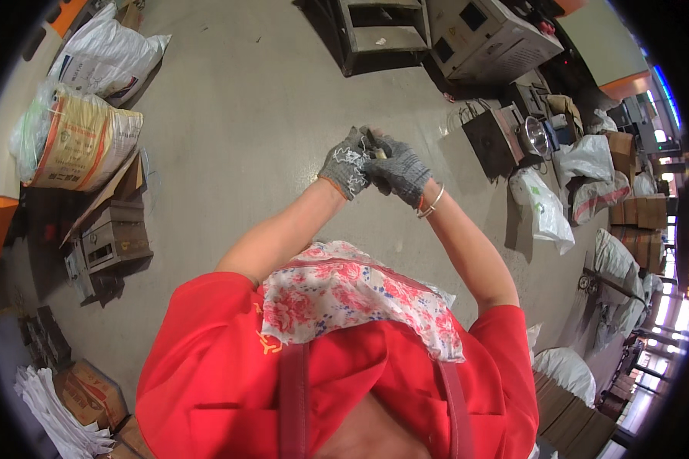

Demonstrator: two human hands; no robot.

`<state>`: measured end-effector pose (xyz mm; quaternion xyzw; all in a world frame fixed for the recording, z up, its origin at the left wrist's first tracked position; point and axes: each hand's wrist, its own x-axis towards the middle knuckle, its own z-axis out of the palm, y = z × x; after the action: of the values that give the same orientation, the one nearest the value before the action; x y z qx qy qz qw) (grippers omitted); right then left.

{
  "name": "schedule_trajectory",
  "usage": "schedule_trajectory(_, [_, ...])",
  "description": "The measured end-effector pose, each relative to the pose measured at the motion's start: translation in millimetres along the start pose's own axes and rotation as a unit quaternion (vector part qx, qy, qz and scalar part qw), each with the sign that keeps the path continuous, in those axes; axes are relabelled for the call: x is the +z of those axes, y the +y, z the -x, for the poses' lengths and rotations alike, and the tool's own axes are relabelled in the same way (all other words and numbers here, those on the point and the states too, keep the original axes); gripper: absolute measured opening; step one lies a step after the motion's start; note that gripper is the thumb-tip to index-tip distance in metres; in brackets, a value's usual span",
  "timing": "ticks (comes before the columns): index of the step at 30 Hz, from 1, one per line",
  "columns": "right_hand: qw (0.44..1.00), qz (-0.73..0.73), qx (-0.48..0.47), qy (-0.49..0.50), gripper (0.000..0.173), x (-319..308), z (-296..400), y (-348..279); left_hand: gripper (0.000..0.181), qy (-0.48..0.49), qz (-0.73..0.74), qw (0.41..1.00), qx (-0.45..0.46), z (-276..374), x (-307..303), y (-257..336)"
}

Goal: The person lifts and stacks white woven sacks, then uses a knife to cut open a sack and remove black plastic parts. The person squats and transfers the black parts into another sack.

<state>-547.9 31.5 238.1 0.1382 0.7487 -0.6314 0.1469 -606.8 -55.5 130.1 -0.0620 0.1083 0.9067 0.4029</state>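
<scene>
My left hand (347, 163), in a grey knitted work glove with white threads across its back, is raised in front of me and meets my right hand. My right hand (399, 167), gloved alike and with a light bangle at the wrist, has its fingers curled around a small tool (380, 154) with a pale handle and a dark part. The tool lies between the two hands; its kind is too small to tell. The left fingers are bent and partly hidden, so whether they grip anything is unclear. Below the hands is a floral apron (344, 287).
Woven sacks (86, 137) and a metal box (117, 238) are at the left. A metal step stand (384, 34) and a machine cabinet (488, 40) stand ahead. At the right are a dark metal box (494, 140), a white bag (542, 209) and cartons (637, 212).
</scene>
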Motion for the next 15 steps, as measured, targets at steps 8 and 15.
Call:
schedule_trajectory(8, [0.987,0.103,-0.079,0.098,0.025,-46.4,-102.5,-22.2,0.022,0.23,0.026,0.972,-0.033,-107.2,-20.8,95.5])
schedule_trajectory(15, [0.861,0.328,-0.345,0.18,0.034,-76.8,-262.4,-26.8,0.035,-0.114,0.188,0.975,-0.032,-245.3,-35.8,130.4])
